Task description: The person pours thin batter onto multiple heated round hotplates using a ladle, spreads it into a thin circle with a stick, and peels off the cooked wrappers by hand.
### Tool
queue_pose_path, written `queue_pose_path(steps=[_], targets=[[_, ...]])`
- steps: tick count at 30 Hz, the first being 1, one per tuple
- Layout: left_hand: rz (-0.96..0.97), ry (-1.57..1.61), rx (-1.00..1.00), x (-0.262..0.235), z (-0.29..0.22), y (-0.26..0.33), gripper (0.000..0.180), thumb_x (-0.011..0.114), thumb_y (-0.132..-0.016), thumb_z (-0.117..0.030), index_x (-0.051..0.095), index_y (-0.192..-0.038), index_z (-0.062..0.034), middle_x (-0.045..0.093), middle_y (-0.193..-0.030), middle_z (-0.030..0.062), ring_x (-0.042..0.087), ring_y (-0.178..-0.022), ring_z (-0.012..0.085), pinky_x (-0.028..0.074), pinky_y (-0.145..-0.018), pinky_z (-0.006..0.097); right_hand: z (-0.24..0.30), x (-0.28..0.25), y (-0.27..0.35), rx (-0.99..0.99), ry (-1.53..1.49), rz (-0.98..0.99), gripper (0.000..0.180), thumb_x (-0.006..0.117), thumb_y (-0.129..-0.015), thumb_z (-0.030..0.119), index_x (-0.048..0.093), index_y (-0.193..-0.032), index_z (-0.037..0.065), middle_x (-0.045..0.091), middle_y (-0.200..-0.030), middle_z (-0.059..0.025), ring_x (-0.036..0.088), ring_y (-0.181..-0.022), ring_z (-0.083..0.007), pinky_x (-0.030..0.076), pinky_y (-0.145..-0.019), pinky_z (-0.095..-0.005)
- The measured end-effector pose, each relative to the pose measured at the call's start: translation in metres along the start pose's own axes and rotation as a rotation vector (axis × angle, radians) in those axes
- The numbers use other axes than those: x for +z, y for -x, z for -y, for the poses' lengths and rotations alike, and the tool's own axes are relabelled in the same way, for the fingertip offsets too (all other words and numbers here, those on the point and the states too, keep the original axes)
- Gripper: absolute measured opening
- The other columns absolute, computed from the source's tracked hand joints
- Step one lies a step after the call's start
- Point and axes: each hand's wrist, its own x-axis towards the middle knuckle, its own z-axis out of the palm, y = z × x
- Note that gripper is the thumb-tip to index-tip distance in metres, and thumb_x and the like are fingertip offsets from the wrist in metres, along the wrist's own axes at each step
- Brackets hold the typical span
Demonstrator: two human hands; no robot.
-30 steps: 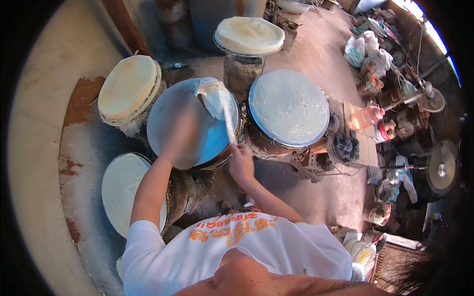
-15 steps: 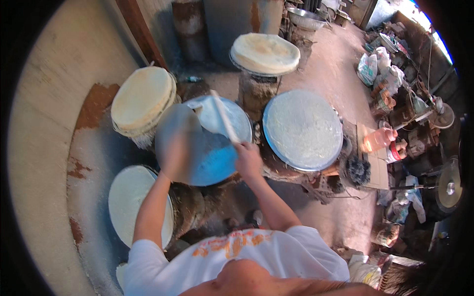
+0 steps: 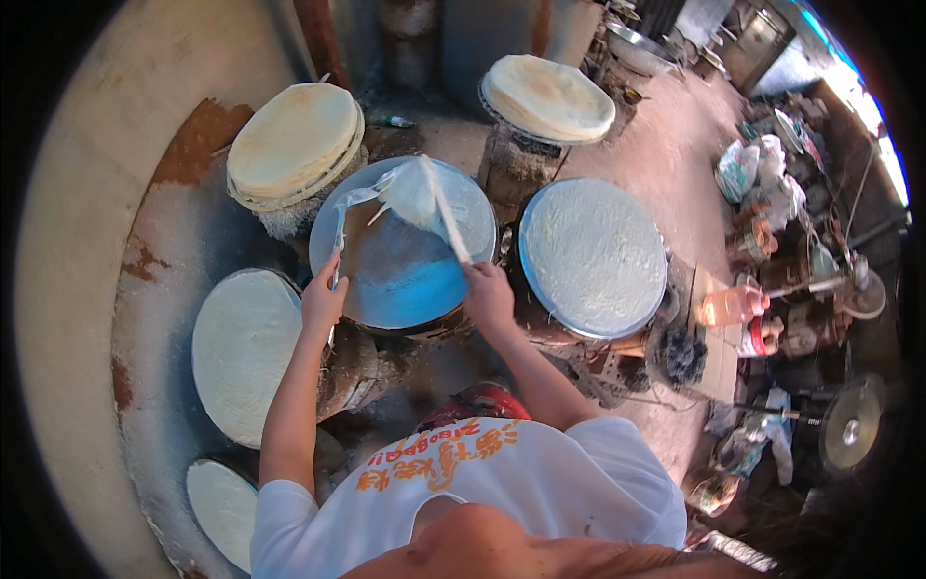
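Note:
In front of me is a round blue-grey griddle (image 3: 410,280). A wet white batter-like mass (image 3: 409,195) lies over its far part, and a strip of it trails left. My right hand (image 3: 489,297) is closed round a long pale stick (image 3: 445,214), whose far end lies against that mass. At the griddle's left edge my left hand (image 3: 322,301) grips a thin flat tool (image 3: 340,241), seen nearly edge-on, its upper end by the strip. Its full shape is hidden. Right of the griddle, a second round griddle (image 3: 593,256) is covered with a pale layer.
Stacks of round flatbreads stand far left (image 3: 297,140) and far ahead (image 3: 550,98). Pale-covered rounds sit near left (image 3: 247,357) and lower left (image 3: 224,511). A curved wall (image 3: 72,289) runs along the left. Right are a pink jug (image 3: 733,307), a fan (image 3: 854,425) and plastic bags (image 3: 757,174).
The blurred round disc at my left hand has turned to a thin edge, with the hand now at the griddle's rim. The white mass has gathered round the stick's far end.

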Motion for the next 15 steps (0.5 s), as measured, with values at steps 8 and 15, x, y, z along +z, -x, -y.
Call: queue_pose_path(steps=[8,15], targets=[[-0.132,0.173,-0.581,0.002,-0.064,0.063,0.052,0.06,-0.085,-0.012,0.048,-0.135,-0.0243,0.065,-0.114,0.0093,0.047,-0.037,0.0141,0.043,-0.039,0.029,-0.007,0.009,-0.076,-0.36,-0.228,0.341,0.04,0.049,-0.072,-0.002,0.059,-0.111,0.002,0.058,-0.098,-0.0172,0.053,-0.093,-0.0371,0.047,-0.081,-0.043],[-0.231,0.143,-0.639,0.024,-0.104,0.093,0.054,0.062,-0.084,-0.017,0.046,-0.135,-0.0178,0.057,-0.124,0.0142,0.056,-0.114,0.0269,0.045,-0.09,0.034,-0.105,-0.037,-0.137,-0.483,-0.186,0.201,0.029,0.061,-0.067,0.001,0.071,-0.093,0.01,0.065,-0.092,-0.007,0.056,-0.089,-0.0314,0.047,-0.077,-0.039]])
